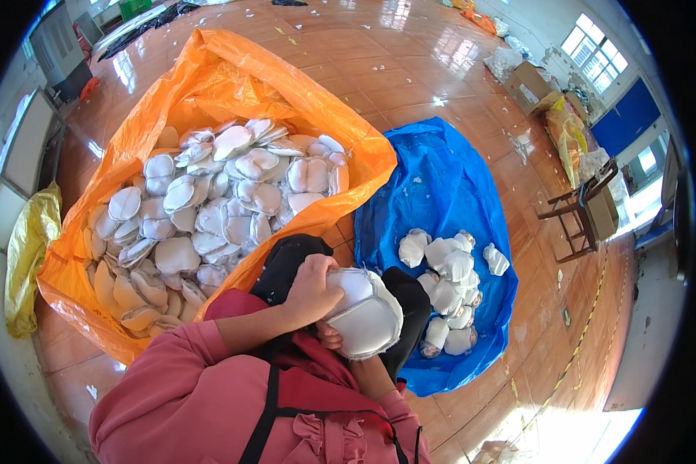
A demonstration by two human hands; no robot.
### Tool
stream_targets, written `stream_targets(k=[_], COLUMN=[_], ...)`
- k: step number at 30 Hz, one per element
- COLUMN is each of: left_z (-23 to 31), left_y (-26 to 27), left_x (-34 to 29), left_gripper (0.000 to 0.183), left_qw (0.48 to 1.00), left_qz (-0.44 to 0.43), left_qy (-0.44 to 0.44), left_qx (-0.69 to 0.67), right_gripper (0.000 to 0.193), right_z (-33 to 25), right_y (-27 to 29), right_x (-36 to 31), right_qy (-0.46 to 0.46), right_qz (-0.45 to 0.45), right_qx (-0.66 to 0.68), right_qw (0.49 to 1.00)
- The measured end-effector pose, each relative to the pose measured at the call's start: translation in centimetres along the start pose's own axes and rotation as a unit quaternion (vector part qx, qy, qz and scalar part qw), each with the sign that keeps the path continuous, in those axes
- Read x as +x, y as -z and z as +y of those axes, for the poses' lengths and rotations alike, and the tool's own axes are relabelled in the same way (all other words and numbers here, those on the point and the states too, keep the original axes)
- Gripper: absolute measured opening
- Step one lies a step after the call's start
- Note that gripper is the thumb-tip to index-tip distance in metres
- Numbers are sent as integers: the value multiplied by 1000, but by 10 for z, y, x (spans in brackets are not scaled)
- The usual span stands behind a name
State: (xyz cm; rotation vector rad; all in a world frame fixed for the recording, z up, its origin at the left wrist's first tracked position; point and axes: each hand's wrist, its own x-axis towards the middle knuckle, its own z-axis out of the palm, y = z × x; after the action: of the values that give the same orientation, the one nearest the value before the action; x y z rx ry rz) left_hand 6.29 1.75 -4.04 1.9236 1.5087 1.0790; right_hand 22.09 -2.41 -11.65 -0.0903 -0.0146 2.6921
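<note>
Over my lap, both hands hold a rounded white stitched pad (366, 317) with a seam across it and frayed edges. My left hand (313, 288) is closed on its upper left edge, thumb lying across the top. Beneath it, my right hand (330, 336) supports the pad; its fingers curl round the lower left side, and the rest is mostly hidden. To the left stands a large open orange bag (232, 62) heaped with similar white pads (236, 224), some cream-coloured. On the right, several bundled white pieces (450, 271) lie on a blue bag (433, 178).
Reddish tiles (348, 46) with scattered white scraps make up the floor. A yellow bag (32, 255) slumps by the left wall. At the right are a wooden chair (576, 213), a cardboard box (530, 87) and a yellow-black floor line (572, 359).
</note>
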Motion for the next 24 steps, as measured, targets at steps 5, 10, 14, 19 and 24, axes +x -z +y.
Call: stream_targets(k=[5, 10, 14, 19, 24], left_z=[10, 3, 14, 4, 1], left_y=[1, -3, 0, 1, 37], left_x=[-3, 3, 2, 11, 45], left_gripper=[42, 46, 56, 72, 76], left_qw=[996, 996, 991, 967, 880], left_qz=[-83, -76, -135, -238, -401], left_qy=[-15, -28, -20, -67, 36], left_qx=[0, -42, -19, -68, -252], right_gripper=[64, 61, 59, 54, 52], right_z=[4, 6, 7, 7, 6], right_y=[4, 3, 1, -2, 7], right_x=[-4, -6, -6, -7, -3], right_qy=[16, 44, 74, 108, 121], right_qz=[16, 38, 72, 71, -35], right_qx=[7, 6, -10, 20, 66], right_qw=[1000, 998, 995, 991, 990])
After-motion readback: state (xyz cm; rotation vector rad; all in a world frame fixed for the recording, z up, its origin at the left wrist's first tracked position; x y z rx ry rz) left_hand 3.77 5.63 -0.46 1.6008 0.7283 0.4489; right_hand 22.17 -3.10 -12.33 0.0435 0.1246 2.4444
